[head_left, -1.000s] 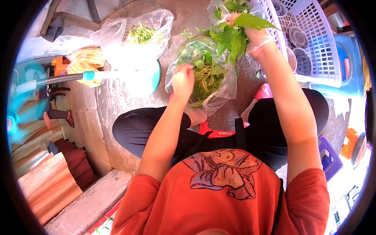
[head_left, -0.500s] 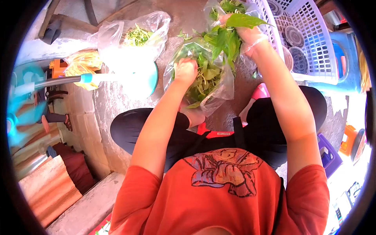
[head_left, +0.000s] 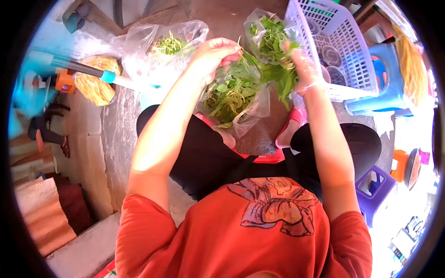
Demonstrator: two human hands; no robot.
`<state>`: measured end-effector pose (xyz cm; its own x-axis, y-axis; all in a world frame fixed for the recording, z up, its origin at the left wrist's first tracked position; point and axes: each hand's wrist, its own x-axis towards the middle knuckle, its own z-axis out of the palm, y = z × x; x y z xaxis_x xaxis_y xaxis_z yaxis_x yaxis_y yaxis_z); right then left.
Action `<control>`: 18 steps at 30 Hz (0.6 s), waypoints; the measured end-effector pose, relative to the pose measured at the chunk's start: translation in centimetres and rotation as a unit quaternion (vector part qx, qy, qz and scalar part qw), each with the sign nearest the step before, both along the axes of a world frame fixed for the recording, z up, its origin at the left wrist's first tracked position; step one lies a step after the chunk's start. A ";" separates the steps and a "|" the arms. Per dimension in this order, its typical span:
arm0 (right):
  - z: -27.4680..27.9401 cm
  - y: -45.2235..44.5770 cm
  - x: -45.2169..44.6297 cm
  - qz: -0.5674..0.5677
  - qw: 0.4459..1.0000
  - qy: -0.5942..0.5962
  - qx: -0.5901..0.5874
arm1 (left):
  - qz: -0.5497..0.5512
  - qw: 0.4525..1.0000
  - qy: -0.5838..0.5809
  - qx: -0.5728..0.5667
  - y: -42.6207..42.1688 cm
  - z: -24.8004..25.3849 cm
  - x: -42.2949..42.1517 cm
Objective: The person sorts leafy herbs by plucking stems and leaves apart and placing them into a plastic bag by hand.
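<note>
My right hand (head_left: pixel 306 69), in a clear plastic glove, is closed around a bunch of leafy greens (head_left: pixel 279 74) whose leaves hang downward. Bare, my left hand (head_left: pixel 215 54) pinches a thin green stem (head_left: pixel 248 58) beside that bunch. Below both hands, an open clear plastic bag (head_left: pixel 252 113) on the ground holds loose leaves and stems (head_left: pixel 232 96). Behind the bunch, another clear bag (head_left: pixel 252 18) contains more greens (head_left: pixel 272 34). A third bag (head_left: pixel 192 30), farther left, has cut pale-green stems (head_left: pixel 168 45) in it.
A white perforated basket (head_left: pixel 352 90) with clear round lids stands at the right, next to a blue stool (head_left: pixel 387 60). A purple stool (head_left: pixel 378 190) is near my right elbow. At the left are a yellow bundle (head_left: pixel 95 83) and a fan's pole (head_left: pixel 83 69). Another person's leg (head_left: pixel 53 136) shows far left.
My left hand has come up out of the bag of leaves and now pinches a stem near the bunch. My right hand, still holding the bunch, is slightly lower. The view has shifted a little.
</note>
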<state>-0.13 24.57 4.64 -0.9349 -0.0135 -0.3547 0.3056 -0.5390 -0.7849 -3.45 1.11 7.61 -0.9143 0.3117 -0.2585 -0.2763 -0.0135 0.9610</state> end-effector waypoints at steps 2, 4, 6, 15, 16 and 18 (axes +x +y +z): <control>2.2 -1.6 1.9 -0.007 0.998 0.043 0.046 | -0.048 0.999 -0.006 0.001 0.6 2.2 0.5; 4.4 -2.3 3.0 0.028 0.964 0.163 0.208 | -0.072 0.996 0.037 -0.025 0.9 2.9 0.9; 5.7 -3.8 3.3 0.026 0.960 0.181 0.215 | -0.081 0.993 0.069 -0.048 1.2 3.9 1.6; 5.9 -7.4 3.1 0.043 0.903 0.213 0.371 | -0.081 0.994 0.071 -0.024 -1.4 4.9 3.0; 5.5 -7.7 2.6 0.014 0.926 0.195 0.324 | -0.077 0.995 0.059 -0.026 -1.9 4.9 3.0; 6.7 -8.9 2.6 -0.020 0.986 0.095 0.138 | -0.061 0.998 0.034 -0.007 -2.8 4.5 2.7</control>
<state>2.46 15.69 11.30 -0.9827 0.0965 -0.1578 0.1217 -0.3056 -0.9443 -0.78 -1.70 12.09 -0.8850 0.4191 -0.2028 -0.2095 0.0304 0.9773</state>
